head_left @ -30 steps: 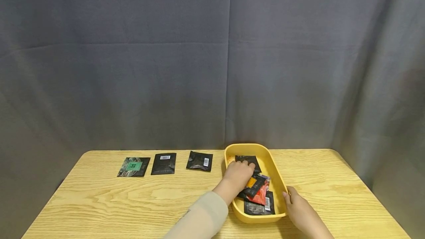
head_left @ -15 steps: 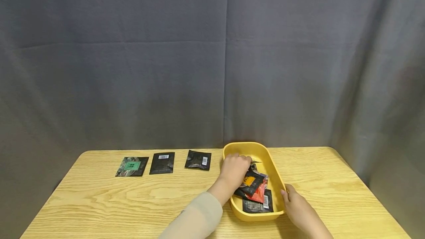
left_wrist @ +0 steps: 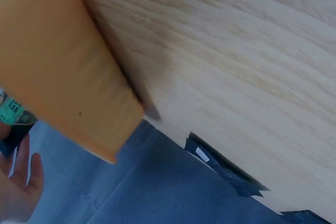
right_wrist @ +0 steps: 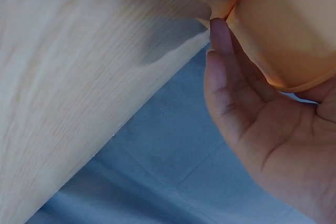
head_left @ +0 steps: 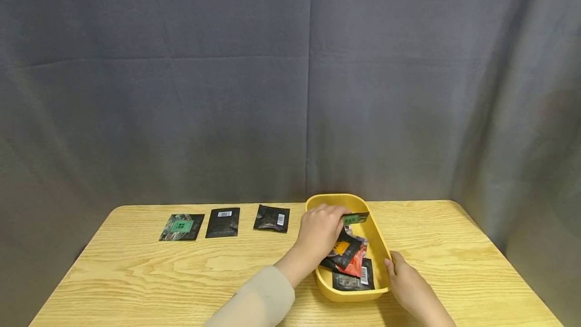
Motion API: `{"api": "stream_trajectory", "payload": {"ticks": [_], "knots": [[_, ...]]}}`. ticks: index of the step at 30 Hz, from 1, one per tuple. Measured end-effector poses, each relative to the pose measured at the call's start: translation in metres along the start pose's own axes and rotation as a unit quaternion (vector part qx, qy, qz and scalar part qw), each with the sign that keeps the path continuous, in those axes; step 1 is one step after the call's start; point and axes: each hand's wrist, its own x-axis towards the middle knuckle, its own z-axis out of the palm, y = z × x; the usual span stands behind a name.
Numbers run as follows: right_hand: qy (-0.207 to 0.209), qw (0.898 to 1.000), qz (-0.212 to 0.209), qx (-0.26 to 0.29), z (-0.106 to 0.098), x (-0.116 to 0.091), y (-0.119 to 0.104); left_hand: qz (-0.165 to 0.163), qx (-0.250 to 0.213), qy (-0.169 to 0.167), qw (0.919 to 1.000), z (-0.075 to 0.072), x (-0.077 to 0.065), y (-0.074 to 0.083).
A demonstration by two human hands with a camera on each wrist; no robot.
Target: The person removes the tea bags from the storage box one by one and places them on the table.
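Observation:
My left hand (head_left: pixel 321 228) is over the far part of a yellow plastic bin (head_left: pixel 375 246) and pinches a flat black sachet with a green label (head_left: pixel 356 218). In the left wrist view the same sachet (left_wrist: pixel 11 109) shows its green label, held between thumb and fingers. My right hand (head_left: pixel 412 285) grips the bin's near right rim; its fingers lie along the outer wall in the right wrist view. Inside the bin, a black sachet with an orange label (head_left: pixel 342 249) overlaps a red sachet (head_left: pixel 353 267). Nearer me lies a black sachet with a barcode (head_left: pixel 351 281).
Three sachets lie in a row on the wooden table (head_left: pixel 181 276) left of the bin: one with a green label (head_left: pixel 182 227), then a black one (head_left: pixel 222 222) and another black one (head_left: pixel 271 218). A grey curtain (head_left: pixel 227 115) hangs behind the table.
My left hand has lifted the sachet from the bin's far part, and its green label now faces me near the rim. The right hand keeps its hold on the bin.

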Motion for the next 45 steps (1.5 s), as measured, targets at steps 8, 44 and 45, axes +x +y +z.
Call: {"api": "stream_trajectory", "payload": {"ticks": [8,44,45], "knots": [[-0.005,1.000,-0.001,-0.002,-0.004,-0.001,0.003,-0.026,-0.061,0.017,0.9977,-0.016,-0.004,0.000],[-0.003,1.000,-0.008,-0.001,0.001,0.001,0.003,-0.356,-0.366,0.078,0.8561,-0.078,-0.073,-0.140],[-0.004,1.000,-0.006,-0.002,0.000,0.001,0.003,-0.365,-0.378,0.076,0.8476,-0.080,-0.075,-0.145]]}}
